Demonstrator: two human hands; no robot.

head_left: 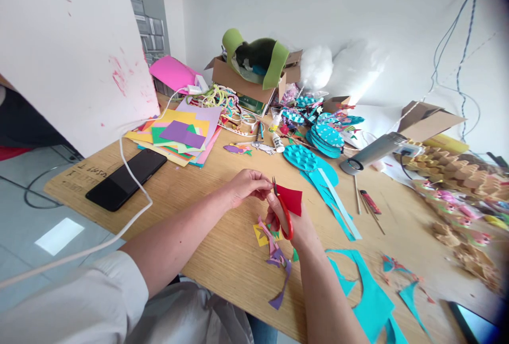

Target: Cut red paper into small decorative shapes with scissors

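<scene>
Red-handled scissors (pixel 288 223): right hand (pixel 304 231) is gripping them at the centre of the frame, red paper (pixel 292 200) showing just beside the blades. Left hand (pixel 245 187) is pinching narrowly near their tips, contents impossible to tell; purple scrap (pixel 278 301) is lying at lower centre.

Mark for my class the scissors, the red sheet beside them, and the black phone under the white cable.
Scissors (pixel 287 215): head view, on the red handle.
Red sheet (pixel 293 201): head view, on its flat face.
Black phone (pixel 121 184): head view, on its dark face.
</scene>
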